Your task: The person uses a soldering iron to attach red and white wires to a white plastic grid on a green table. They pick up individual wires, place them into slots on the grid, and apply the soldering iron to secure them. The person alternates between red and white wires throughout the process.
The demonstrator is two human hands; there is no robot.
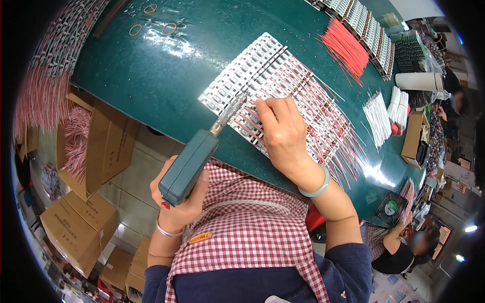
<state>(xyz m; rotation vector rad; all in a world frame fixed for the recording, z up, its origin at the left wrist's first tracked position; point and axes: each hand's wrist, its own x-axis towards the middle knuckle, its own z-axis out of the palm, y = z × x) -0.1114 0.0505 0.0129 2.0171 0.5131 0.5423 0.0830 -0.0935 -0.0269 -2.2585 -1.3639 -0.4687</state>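
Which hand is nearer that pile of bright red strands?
Right. The right hand is below and left of the pile; the left hand, holding a dark green tool, is farther that way.

The worktop (151, 91) is dark green, and the soldering gun (188, 165) is also green, with a small red part (165, 205). The rows of parts (242, 68) are white, and their wires (348, 141) are red and white. The bundle of thin strands (346, 49) is bright red. The apron (247, 245) has red and white checks, the sleeves (348, 267) are dark blue, the cartons (81, 224) are brown
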